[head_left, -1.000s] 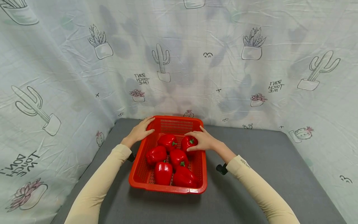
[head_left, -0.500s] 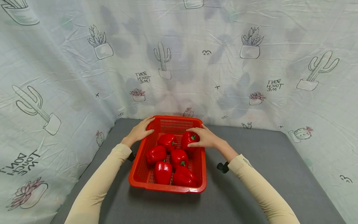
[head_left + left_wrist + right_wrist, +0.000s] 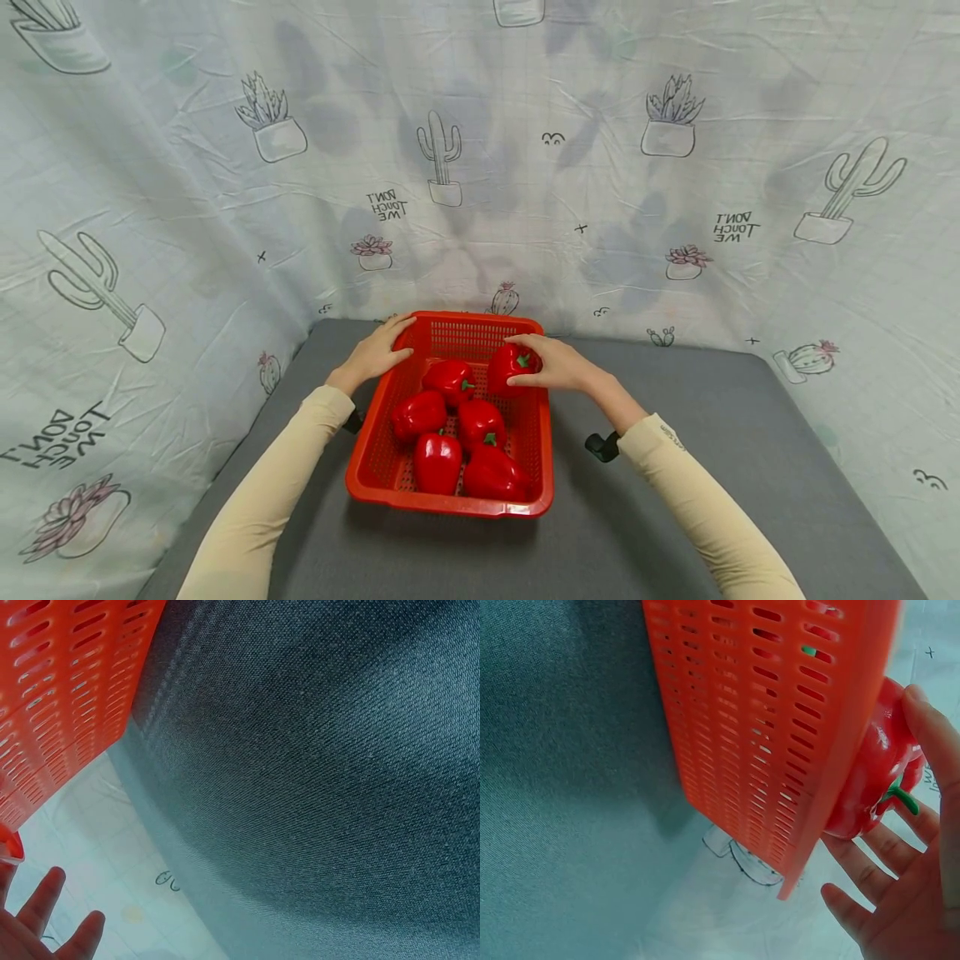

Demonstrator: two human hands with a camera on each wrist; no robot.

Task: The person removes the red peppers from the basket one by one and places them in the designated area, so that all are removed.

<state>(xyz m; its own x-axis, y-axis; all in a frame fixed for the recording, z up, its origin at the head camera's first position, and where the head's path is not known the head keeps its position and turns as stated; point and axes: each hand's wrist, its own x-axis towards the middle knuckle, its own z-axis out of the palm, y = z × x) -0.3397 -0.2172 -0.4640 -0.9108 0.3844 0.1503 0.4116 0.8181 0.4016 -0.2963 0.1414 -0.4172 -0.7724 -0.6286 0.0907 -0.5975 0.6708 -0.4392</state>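
A red plastic basket [image 3: 446,502] with slotted walls holds several shiny red bell peppers [image 3: 437,463]. At its far right, my right hand [image 3: 561,365] pinches a bell pepper [image 3: 501,375] with a green stem between thumb and fingers. The right wrist view has this pepper [image 3: 864,776] up at the level of the rim, the thumb on one side and fingers on the other. My left hand [image 3: 371,353] rests on the far left rim, its fingers extended and thumb over the edge. Only some fingers [image 3: 45,900] of it show in the left wrist view.
The basket stands on a grey cloth-covered table [image 3: 675,433], which stretches to both sides and in front of it. A pale curtain [image 3: 510,167] printed with cacti hangs behind and at the sides, close to the basket's far edge.
My right hand has taken hold of the far-right pepper and raised it slightly, shifting a little up toward the rim. The left hand and the other peppers have stayed in place.
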